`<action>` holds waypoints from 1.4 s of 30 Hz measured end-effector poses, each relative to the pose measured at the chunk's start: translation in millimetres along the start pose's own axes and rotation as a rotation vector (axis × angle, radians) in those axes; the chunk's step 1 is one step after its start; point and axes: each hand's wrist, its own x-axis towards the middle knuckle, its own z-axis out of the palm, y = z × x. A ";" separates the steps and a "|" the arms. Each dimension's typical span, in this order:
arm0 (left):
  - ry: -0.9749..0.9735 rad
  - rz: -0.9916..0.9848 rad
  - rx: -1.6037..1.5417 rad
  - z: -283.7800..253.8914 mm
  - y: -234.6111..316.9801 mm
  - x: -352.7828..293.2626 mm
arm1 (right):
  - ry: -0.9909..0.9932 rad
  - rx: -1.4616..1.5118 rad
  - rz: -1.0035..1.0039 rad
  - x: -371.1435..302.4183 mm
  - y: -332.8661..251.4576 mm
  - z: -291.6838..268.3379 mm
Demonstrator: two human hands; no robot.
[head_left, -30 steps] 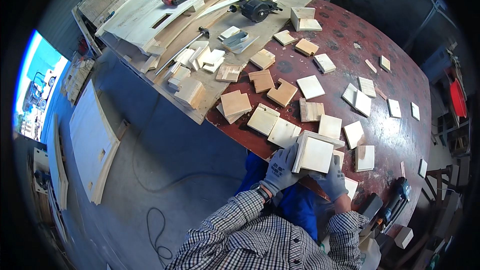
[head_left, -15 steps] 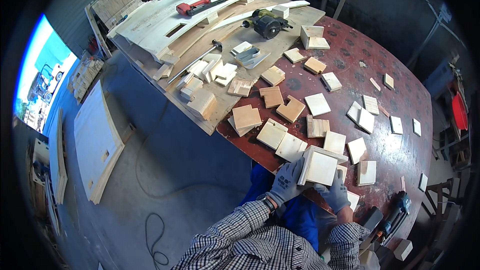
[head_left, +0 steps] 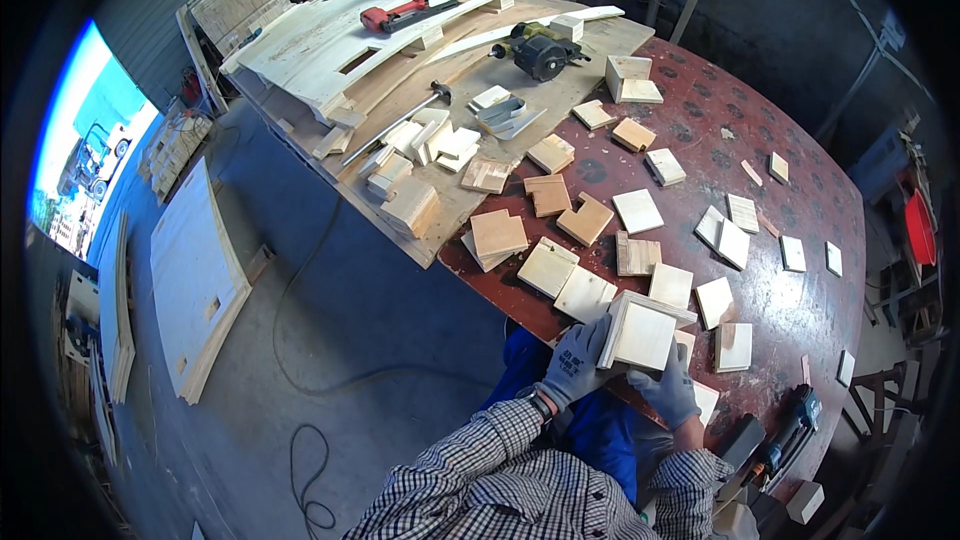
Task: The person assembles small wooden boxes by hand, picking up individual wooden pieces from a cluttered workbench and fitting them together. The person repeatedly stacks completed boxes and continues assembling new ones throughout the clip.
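Between my two gloved hands, at the near edge of the red table, is a small wooden box-like piece (head_left: 645,336) made of pale boards set at right angles. My left hand (head_left: 578,364), in a grey glove, grips its left side. My right hand (head_left: 672,387), gloved the same way, holds it from below and the right; some of its fingers are hidden under the wood. Close around lie loose square wooden blocks, among them a pale one (head_left: 585,294) just beyond my left hand and another (head_left: 733,347) to the right.
Several more blocks are spread over the dark red tabletop (head_left: 790,195). On the plywood to the left are a hammer (head_left: 400,120), a green-and-black power tool (head_left: 540,50) and a red nail gun (head_left: 405,14). Another nail gun (head_left: 790,435) lies at the right edge. A cable (head_left: 310,480) loops on the floor.
The whole scene has shifted slightly in the picture as the head moved. My hands keep their hold on the wooden piece, with hardly any visible movement.
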 end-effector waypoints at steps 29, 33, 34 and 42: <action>0.020 0.081 0.104 5.9 -14.2 -0.9 | 0.223 -0.164 0.690 -85.5 20.0 -55.1; 0.019 0.093 0.113 5.9 -12.4 1.0 | 0.575 0.272 0.647 -103.7 41.7 -84.3; 0.017 0.093 0.120 7.3 -13.4 0.5 | 0.636 0.420 0.595 -107.4 45.9 -85.3; 0.047 0.111 0.118 12.4 -17.8 -0.4 | 0.704 0.782 0.495 -106.0 29.3 -82.4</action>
